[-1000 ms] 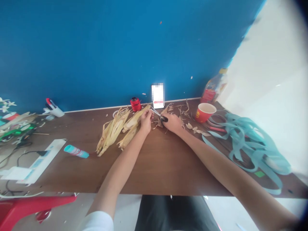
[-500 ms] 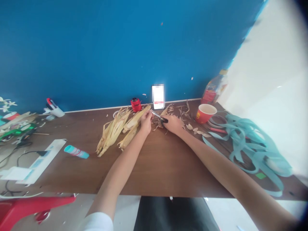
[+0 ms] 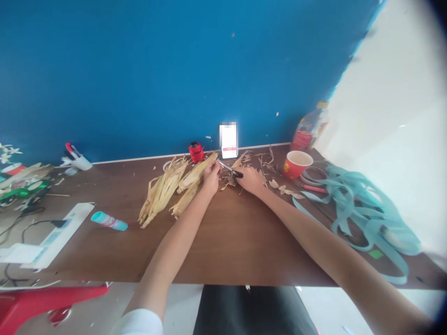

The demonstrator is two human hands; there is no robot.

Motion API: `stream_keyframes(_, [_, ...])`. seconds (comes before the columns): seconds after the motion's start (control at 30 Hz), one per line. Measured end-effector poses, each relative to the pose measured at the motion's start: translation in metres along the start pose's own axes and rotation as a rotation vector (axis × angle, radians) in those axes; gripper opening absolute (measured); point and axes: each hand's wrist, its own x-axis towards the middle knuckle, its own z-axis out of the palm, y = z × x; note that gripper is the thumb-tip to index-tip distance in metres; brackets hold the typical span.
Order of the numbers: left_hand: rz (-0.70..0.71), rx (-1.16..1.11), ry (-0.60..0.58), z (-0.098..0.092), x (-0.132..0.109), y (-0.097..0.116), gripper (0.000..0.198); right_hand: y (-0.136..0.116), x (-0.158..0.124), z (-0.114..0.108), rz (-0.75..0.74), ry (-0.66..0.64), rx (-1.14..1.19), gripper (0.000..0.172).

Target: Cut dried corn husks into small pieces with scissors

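Now the left hand (image 3: 211, 179) pinches a dry corn husk (image 3: 193, 174) at the middle of the bench (image 3: 237, 232), while the right hand (image 3: 249, 180) grips scissors (image 3: 227, 167) just beside it; more husks (image 3: 162, 191) lie left, a red cup (image 3: 296, 164) right.

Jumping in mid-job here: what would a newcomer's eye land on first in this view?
The bright blue wall fills the top of the view. Below it, mid-table on the brown table, the right hand holds black-handled scissors beside the left hand and dried corn husks. Tangled teal ribbon sprawls at the right.
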Motion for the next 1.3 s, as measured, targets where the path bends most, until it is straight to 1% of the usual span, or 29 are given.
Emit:
stream_keyframes(0.23, [0.055, 0.031, -0.005, -0.0012, 0.0012, -0.0032, 0.042, 0.0034, 0.0007, 0.0012, -0.018, 0.012, 0.002, 0.028])
stream_keyframes(0.4, [0.066, 0.041, 0.035, -0.0006, 0.0012, -0.0035, 0.036, 0.0019, 0.0000, 0.0018, 0.004, 0.041, -0.006, 0.027])
stream_keyframes(0.57, [0.029, 0.032, 0.058, 0.0002, 0.0013, -0.0031, 0.030, -0.0043, -0.0013, 0.0001, 0.046, 0.025, -0.043, 0.029])
stream_keyframes(0.73, [0.014, 0.014, 0.078, 0.0028, -0.0002, -0.0007, 0.027, -0.0051, -0.0002, 0.0001, 0.071, 0.009, -0.057, 0.032])
stream_keyframes(1.0, [0.016, 0.016, 0.075, 0.0022, -0.0005, -0.0003, 0.027, -0.0024, 0.0013, 0.0007, 0.045, 0.014, -0.041, 0.033])
stream_keyframes(1.3, [0.010, 0.019, 0.062, 0.0022, -0.0010, 0.0019, 0.030, 0.0015, 0.0023, 0.0034, 0.027, 0.005, -0.043, 0.028])
